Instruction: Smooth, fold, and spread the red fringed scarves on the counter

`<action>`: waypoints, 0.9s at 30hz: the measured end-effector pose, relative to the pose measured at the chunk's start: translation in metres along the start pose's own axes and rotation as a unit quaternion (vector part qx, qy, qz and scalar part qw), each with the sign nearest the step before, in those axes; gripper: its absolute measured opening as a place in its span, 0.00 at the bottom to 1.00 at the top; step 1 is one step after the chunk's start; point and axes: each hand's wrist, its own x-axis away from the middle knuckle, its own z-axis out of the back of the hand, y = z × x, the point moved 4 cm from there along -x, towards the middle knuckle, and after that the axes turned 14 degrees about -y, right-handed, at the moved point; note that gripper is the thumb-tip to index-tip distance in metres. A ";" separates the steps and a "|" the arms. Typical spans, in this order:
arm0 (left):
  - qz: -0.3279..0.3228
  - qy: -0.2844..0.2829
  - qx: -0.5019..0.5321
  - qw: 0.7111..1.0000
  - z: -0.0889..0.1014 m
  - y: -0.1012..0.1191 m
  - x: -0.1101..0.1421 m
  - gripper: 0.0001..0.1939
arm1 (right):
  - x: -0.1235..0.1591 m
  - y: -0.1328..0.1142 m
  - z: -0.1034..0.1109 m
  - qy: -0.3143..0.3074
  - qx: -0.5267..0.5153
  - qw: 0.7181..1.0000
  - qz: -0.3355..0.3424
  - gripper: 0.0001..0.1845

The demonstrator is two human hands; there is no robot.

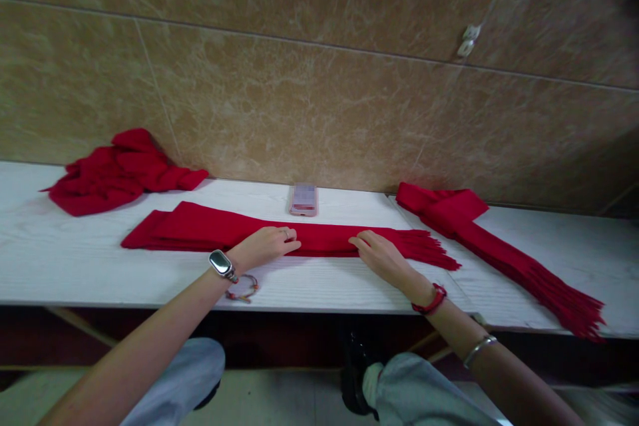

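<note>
A long red scarf [200,226] lies folded lengthwise on the white table, its fringe pointing right and its layered end at the left. My left hand [264,245], with a ring and a watch, is closed on the middle of the scarf, fingers bent at its near edge. A short way to the right, my right hand [383,256] pinches the same scarf with its fingertips together, nearer the fringe. Any cloth between the fingers is mostly hidden by the hands.
A crumpled red cloth [114,176] sits at the back left against the tiled wall [299,106]. Behind the scarf lies a phone [304,200]. Another red fringed scarf [499,253] runs diagonally at the right, its fringe reaching the front edge of the white table [309,286].
</note>
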 end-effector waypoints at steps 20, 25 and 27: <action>0.020 -0.005 0.068 0.997 -0.006 -0.001 0.000 0.08 | 0.006 -0.003 0.000 -0.006 -0.002 0.999 0.040 0.13; 0.030 -0.012 0.087 0.996 -0.009 -0.004 0.002 0.22 | 0.012 -0.001 -0.005 -0.002 0.005 0.999 0.052 0.17; 0.030 -0.012 0.086 0.996 -0.008 -0.005 0.002 0.26 | 0.014 -0.001 -0.003 0.004 0.006 0.998 0.060 0.18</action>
